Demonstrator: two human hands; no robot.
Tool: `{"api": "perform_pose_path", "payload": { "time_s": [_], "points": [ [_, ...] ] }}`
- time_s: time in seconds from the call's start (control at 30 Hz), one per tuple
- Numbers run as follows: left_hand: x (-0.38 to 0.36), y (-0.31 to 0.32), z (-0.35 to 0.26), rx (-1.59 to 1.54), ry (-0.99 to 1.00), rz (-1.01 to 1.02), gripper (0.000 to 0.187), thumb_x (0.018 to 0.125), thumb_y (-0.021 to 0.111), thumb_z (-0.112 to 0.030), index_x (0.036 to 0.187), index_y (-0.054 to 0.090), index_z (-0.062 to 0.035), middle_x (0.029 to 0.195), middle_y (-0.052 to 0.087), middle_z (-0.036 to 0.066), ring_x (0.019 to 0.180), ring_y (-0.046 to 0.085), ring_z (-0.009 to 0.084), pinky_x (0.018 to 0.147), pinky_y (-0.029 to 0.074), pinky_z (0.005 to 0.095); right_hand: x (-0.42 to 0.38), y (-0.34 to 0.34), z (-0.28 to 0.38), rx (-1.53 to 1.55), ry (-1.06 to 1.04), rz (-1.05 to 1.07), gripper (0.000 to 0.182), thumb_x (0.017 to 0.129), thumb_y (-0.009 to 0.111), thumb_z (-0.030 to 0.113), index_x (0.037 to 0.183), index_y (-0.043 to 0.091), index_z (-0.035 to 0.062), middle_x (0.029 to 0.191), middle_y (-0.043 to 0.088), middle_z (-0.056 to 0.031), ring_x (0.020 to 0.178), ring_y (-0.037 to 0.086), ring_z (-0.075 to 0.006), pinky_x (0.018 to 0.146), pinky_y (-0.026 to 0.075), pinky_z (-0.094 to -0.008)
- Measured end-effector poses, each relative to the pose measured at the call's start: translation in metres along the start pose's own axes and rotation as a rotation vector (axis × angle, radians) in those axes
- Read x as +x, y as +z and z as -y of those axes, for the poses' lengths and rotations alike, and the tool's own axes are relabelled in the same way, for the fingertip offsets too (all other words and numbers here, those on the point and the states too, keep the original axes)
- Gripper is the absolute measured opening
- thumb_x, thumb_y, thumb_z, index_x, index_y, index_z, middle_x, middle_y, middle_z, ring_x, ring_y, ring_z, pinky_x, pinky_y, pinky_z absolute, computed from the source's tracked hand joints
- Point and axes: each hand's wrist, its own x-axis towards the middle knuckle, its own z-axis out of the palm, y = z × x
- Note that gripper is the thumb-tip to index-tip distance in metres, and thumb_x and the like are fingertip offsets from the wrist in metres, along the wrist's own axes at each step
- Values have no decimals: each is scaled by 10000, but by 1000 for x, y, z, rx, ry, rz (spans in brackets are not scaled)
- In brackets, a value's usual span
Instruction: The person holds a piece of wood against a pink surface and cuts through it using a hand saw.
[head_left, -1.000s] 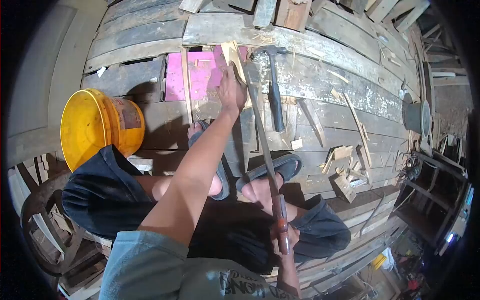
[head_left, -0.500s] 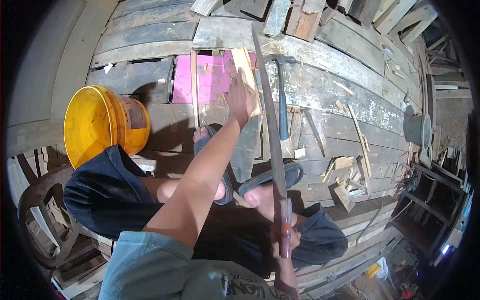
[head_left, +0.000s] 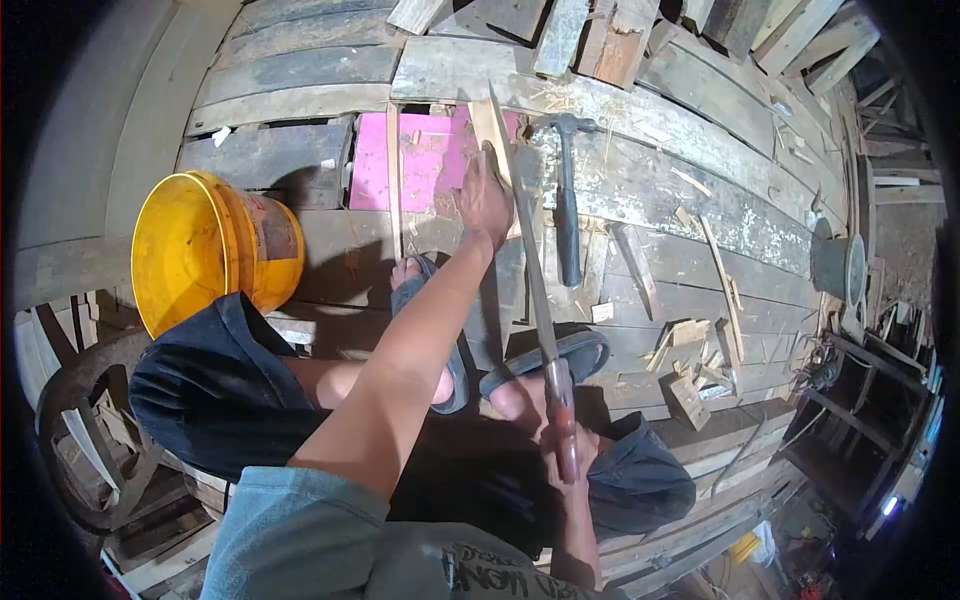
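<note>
My left hand (head_left: 485, 205) grips a pale strip of wood (head_left: 484, 125) over the floorboards, its fingers along the strip's upper face and right edge. In my right hand (head_left: 578, 448) is the reddish-brown handle of a machete (head_left: 536, 270), held between my knees. Its long blade points away from me, and the far end runs along the strip's right edge, close beside my left fingers. Under and left of the strip lies a pink sheet (head_left: 430, 165) with wood bits on it. A hammer (head_left: 567, 200) rests on the boards to the right of the blade.
A yellow bucket (head_left: 180, 255) lies tipped at the left. Wood offcuts (head_left: 690, 375) and thin strips are scattered to the right, near a grey bucket (head_left: 838, 268). Planks (head_left: 610, 45) are stacked at the far edge. My sandalled feet stand on both sides of the blade's near end.
The machete has swung left and lower, so its blade now lies against or close beside the wood strip. My right hand has shifted slightly away from my body. My left hand keeps its hold.
</note>
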Motion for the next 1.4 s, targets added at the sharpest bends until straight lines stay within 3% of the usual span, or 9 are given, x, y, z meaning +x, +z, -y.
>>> {"api": "perform_pose_path", "payload": {
  "time_s": [0.2,0.3,0.33,0.43,0.47,0.83,1.0,1.1,1.4],
  "points": [
    [1,-4,0,-122,-99,130,505,877,497,-73,1368,384,-100,1319,497,181,1189,501,368,964,356,612,9,-8,-5,-56,-163,-49,149,748,669,195,742,605,61,588,571,-44,518,602,-170,498,447,-274],
    [2,3,11,-244,24,29,467,887,475,-65,1348,407,-90,1280,521,187,1167,514,372,958,353,619,19,-14,3,-109,-193,-42,188,770,633,239,755,603,54,629,578,-88,555,619,-236,532,459,-313],
    [2,3,10,-133,-23,63,444,885,467,-53,1327,426,-70,1244,544,193,1131,533,382,944,406,528,19,-16,1,-106,-167,-38,242,783,617,287,769,606,45,650,577,-100,566,615,-258,540,455,-328],
    [3,-1,10,-170,23,37,448,885,469,-56,1331,427,-71,1229,556,193,1116,543,388,927,437,471,17,-18,-2,-167,-141,-14,232,797,605,264,757,580,37,666,562,-108,573,608,-272,547,452,-343],
    [4,-2,9,-288,-93,116,461,882,463,-41,1340,429,-83,1225,560,191,1114,548,384,914,444,484,16,-23,-1,-150,-135,17,214,797,604,243,750,573,37,661,559,-105,567,605,-270,549,454,-340],
    [3,-3,6,-85,-29,176,508,848,539,-94,1339,407,-79,1207,549,170,1135,520,387,930,389,597,38,-5,13,-12,29,42,185,761,634,140,833,564,-16,693,521,-90,593,527,-222,580,433,-324],
    [6,-9,-5,-72,-104,177,523,839,547,-95,1346,425,-137,1228,547,161,1121,539,360,939,402,553,-8,-19,22,-9,69,20,242,759,642,244,896,619,45,767,599,-61,701,602,-165,705,438,-363],
    [4,-12,-7,-40,-76,160,551,833,544,-90,1367,413,-131,1239,544,154,1127,538,348,945,409,523,-33,-31,26,48,88,26,130,701,654,86,809,616,23,642,568,-96,540,599,-214,566,470,-292],
    [6,-19,-9,143,-8,271,365,786,568,-123,1149,546,-90,1122,615,184,993,609,361,810,490,508,6,-9,27,58,11,-20,111,760,634,117,771,575,23,642,536,-78,564,563,-190,564,435,-308]
  ]
}}
